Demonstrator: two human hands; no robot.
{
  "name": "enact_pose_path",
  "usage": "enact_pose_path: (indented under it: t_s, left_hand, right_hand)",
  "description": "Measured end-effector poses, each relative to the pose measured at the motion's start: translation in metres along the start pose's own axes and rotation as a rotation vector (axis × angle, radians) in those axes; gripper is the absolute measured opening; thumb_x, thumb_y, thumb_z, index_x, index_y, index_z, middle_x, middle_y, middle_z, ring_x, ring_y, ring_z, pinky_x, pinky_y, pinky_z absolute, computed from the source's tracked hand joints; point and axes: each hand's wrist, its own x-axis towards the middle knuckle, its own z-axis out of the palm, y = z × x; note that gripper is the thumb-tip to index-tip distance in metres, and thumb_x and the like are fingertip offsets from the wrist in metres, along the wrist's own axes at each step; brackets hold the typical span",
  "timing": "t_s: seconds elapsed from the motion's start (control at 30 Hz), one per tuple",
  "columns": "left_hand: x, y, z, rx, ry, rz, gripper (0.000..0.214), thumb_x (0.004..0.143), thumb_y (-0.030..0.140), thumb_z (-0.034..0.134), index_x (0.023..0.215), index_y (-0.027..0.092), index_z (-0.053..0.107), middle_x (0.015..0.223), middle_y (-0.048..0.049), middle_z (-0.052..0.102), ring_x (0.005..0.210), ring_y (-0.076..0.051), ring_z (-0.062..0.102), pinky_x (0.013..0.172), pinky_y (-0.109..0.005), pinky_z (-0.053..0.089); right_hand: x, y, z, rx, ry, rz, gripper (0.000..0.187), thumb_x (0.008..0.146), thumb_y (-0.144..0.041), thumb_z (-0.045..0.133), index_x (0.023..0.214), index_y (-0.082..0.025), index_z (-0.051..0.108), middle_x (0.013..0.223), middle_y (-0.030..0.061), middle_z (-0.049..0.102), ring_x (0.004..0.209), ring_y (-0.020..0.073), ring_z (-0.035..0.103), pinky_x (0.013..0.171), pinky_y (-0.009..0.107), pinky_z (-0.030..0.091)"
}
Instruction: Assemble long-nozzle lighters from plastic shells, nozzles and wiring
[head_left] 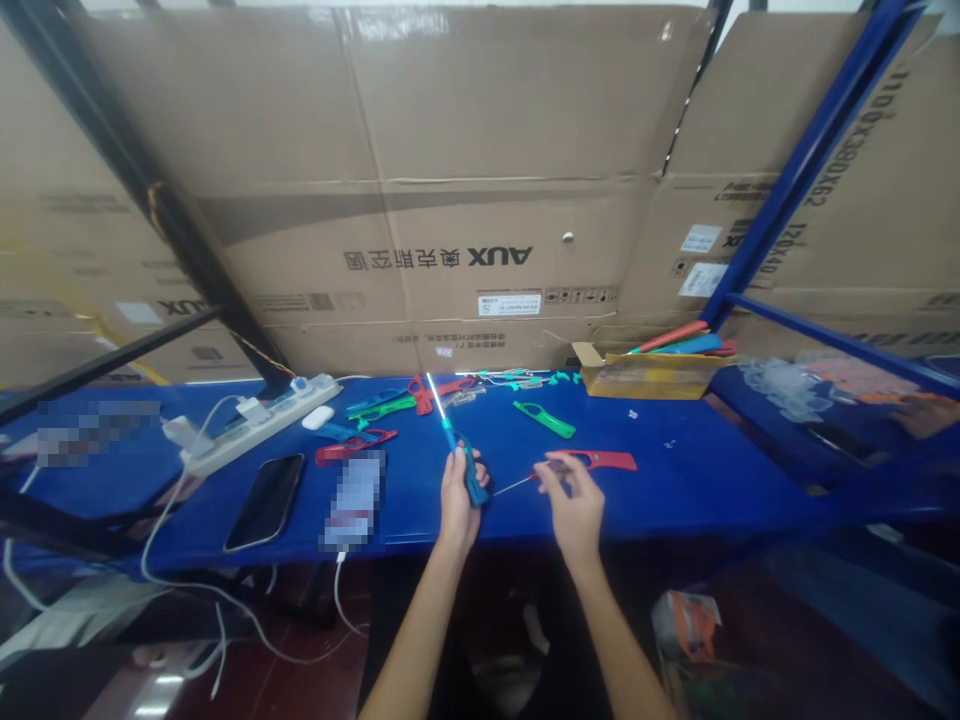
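My left hand (pixel 459 490) is wrapped round a blue long-nosed lighter (pixel 474 482), whose bright metal tube points up and away. Between the fingertips of my right hand (pixel 576 500) is a small screwdriver (pixel 517 484) with a dark red handle. Its thin shaft reaches left to the bottom end of the lighter; whether the tip touches cannot be made out. Just behind my right hand lies a red lighter casing (pixel 611 460). A green casing (pixel 545 419) rests farther back. Left of the lighter are a green casing (pixel 390 407) and red casing pieces (pixel 356 448).
A cardboard box (pixel 652 376) with coloured casings stands at the back right. Lighter tubes with green parts (pixel 525 378) lie along the back. On the left are a power strip (pixel 262 428), a black phone (pixel 265 502) and a cabled phone (pixel 354 500). Another person's hand (pixel 926 412) is far right.
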Motion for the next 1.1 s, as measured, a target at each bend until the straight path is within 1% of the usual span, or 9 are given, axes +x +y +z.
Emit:
enact_pose_path:
  t_s: [0.1, 0.23, 0.3, 0.5, 0.6, 0.7, 0.9, 1.0, 1.1]
  left_hand:
    - [0.000, 0.003, 0.000, -0.058, -0.030, -0.049, 0.037, 0.084, 0.046, 0.076, 0.103, 0.017, 0.062, 0.084, -0.0010, 0.061, 0.055, -0.006, 0.048, 0.049, -0.019, 0.039]
    - [-0.001, 0.005, -0.001, -0.016, -0.074, -0.109, 0.034, 0.087, 0.040, 0.070, 0.109, 0.016, 0.063, 0.090, -0.0045, 0.066, 0.056, -0.008, 0.051, 0.048, -0.021, 0.040]
    - [-0.002, 0.004, 0.000, 0.019, -0.057, -0.101, 0.033, 0.086, 0.039, 0.070, 0.107, 0.015, 0.064, 0.092, -0.0059, 0.067, 0.059, -0.009, 0.053, 0.050, -0.021, 0.042]
    - [-0.003, -0.004, -0.002, 0.175, -0.007, -0.031, 0.052, 0.075, 0.036, 0.086, 0.118, 0.018, 0.064, 0.097, -0.0041, 0.068, 0.073, -0.012, 0.064, 0.069, -0.025, 0.052]
    - [-0.003, -0.010, -0.007, 0.239, 0.040, 0.060, 0.058, 0.075, 0.033, 0.087, 0.125, 0.023, 0.062, 0.107, -0.0037, 0.068, 0.088, -0.014, 0.068, 0.079, -0.025, 0.053]
    - [-0.004, -0.011, -0.011, 0.328, 0.042, 0.111, 0.036, 0.079, 0.035, 0.083, 0.110, 0.021, 0.069, 0.101, -0.0036, 0.069, 0.094, -0.016, 0.067, 0.080, -0.023, 0.052]
    - [-0.008, -0.005, -0.003, 0.497, -0.053, 0.157, 0.018, 0.085, 0.037, 0.077, 0.088, 0.019, 0.075, 0.111, -0.0071, 0.068, 0.096, -0.020, 0.065, 0.082, -0.026, 0.054]
    - [-0.006, -0.006, -0.003, 0.532, -0.053, 0.140, 0.026, 0.090, 0.044, 0.071, 0.095, 0.019, 0.075, 0.106, -0.0091, 0.069, 0.092, -0.019, 0.065, 0.078, -0.025, 0.053]
    - [-0.003, -0.009, -0.005, 0.532, -0.063, 0.047, 0.038, 0.092, 0.053, 0.065, 0.103, 0.017, 0.073, 0.089, -0.0085, 0.069, 0.079, -0.017, 0.064, 0.069, -0.025, 0.052]
  right_hand:
    - [0.019, 0.021, -0.012, -0.173, -0.007, 0.023, 0.047, 0.096, -0.054, 0.055, 0.113, -0.015, 0.073, 0.088, 0.0090, 0.075, 0.067, 0.0191, 0.067, 0.064, 0.032, 0.054]
    - [0.048, 0.042, -0.002, -0.637, -0.298, -0.272, 0.042, 0.101, -0.046, 0.048, 0.116, -0.018, 0.074, 0.102, 0.0138, 0.074, 0.091, 0.0246, 0.069, 0.080, 0.036, 0.054]
    - [0.061, 0.046, 0.013, -0.710, -0.372, -0.337, 0.035, 0.100, -0.041, 0.053, 0.115, -0.018, 0.075, 0.100, 0.0150, 0.073, 0.095, 0.0260, 0.067, 0.083, 0.037, 0.054]
    - [0.063, 0.034, 0.044, -0.590, -0.433, -0.348, 0.036, 0.100, -0.039, 0.053, 0.122, -0.017, 0.070, 0.133, 0.0185, 0.062, 0.123, 0.0317, 0.057, 0.104, 0.050, 0.046]
    - [0.044, 0.020, 0.042, -0.275, -0.601, -0.213, 0.039, 0.103, -0.041, 0.047, 0.130, -0.020, 0.066, 0.137, 0.0128, 0.061, 0.127, 0.0251, 0.057, 0.107, 0.042, 0.047]
    - [0.031, 0.006, 0.036, -0.114, -0.790, -0.144, 0.046, 0.096, -0.041, 0.061, 0.139, -0.024, 0.059, 0.140, 0.0090, 0.061, 0.126, 0.0229, 0.060, 0.105, 0.036, 0.049]
    - [0.039, 0.005, 0.009, -0.242, -0.673, -0.096, 0.031, 0.101, -0.042, 0.051, 0.120, -0.025, 0.069, 0.105, 0.0034, 0.077, 0.095, 0.0218, 0.072, 0.083, 0.031, 0.055]
    - [0.039, 0.016, -0.009, -0.460, -0.475, -0.136, 0.034, 0.100, -0.044, 0.049, 0.121, -0.025, 0.069, 0.108, 0.0059, 0.078, 0.097, 0.0247, 0.074, 0.080, 0.032, 0.054]
    - [0.037, 0.026, -0.019, -0.621, -0.360, -0.154, 0.032, 0.097, -0.043, 0.051, 0.109, -0.024, 0.074, 0.087, 0.0052, 0.079, 0.077, 0.0242, 0.075, 0.068, 0.030, 0.050]
